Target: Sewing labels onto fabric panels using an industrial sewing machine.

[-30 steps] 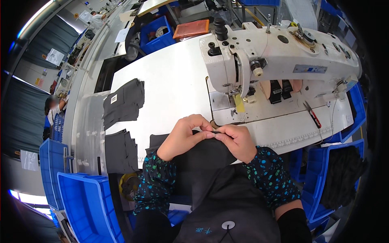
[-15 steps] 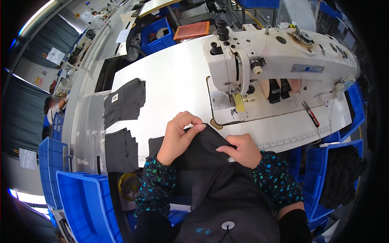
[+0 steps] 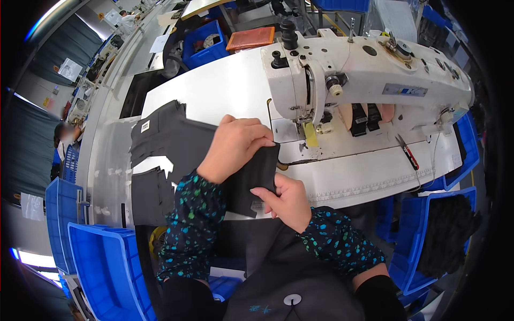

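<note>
My left hand [image 3: 235, 147] pinches the upper right corner of a dark grey fabric piece [image 3: 256, 174] between thumb and fingers. Lower down the same right edge, my right hand [image 3: 286, 202] grips the cloth with its thumb on top. The piece lies across the white table and stretches left towards a stack of dark grey cut pieces [image 3: 152, 136] with a small white label on it. A second dark stack [image 3: 150, 198] rests below that one. Just right of the cloth is the needle area of a white sewing machine [image 3: 369, 69], with no cloth under its foot.
Red-handled thread snips [image 3: 409, 154] lie right of the needle plate, and black straps [image 3: 358, 120] sit under the machine arm. Blue bins stand at lower left [image 3: 110, 267] and right [image 3: 412, 267], the right one holding black cloth [image 3: 450, 235]. A ruler strip [image 3: 364, 190] follows the table's front edge.
Both hands have moved left, and the left one also upward, from near my lap onto the table. The fabric piece is now spread over the table towards the upper stack.
</note>
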Action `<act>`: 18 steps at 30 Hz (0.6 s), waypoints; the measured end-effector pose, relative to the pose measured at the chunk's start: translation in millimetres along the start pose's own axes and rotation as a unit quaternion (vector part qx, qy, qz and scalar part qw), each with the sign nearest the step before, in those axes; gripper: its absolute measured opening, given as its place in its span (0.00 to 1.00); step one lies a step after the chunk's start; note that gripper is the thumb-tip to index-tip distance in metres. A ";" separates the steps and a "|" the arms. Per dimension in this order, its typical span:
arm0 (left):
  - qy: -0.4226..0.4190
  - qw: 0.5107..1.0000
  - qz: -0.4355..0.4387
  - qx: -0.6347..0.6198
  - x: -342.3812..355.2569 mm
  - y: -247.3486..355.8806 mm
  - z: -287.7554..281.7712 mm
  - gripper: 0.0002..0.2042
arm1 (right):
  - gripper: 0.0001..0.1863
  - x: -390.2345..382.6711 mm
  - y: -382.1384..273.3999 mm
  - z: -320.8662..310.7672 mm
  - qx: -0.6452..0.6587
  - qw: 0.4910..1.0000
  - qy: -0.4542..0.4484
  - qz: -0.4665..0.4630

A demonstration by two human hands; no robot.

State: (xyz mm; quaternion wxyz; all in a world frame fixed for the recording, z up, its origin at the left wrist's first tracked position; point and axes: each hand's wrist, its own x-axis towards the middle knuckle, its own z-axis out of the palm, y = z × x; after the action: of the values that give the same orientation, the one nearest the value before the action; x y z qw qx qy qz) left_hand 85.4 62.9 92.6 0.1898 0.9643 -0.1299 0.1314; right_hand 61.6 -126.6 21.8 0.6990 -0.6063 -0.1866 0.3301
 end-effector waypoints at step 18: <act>-0.094 0.919 -0.138 -0.357 33.9 -21.9 73.1 0.04 | 0.10 81.2 -31.5 -132.2 -0.582 0.508 -0.160 -0.614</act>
State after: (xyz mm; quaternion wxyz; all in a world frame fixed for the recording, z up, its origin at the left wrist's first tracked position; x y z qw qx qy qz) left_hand 138.5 46.5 30.3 0.5243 0.8489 -0.0509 -0.0427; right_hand 214.3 -168.0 15.3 0.1749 -0.5476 -0.7711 -0.2737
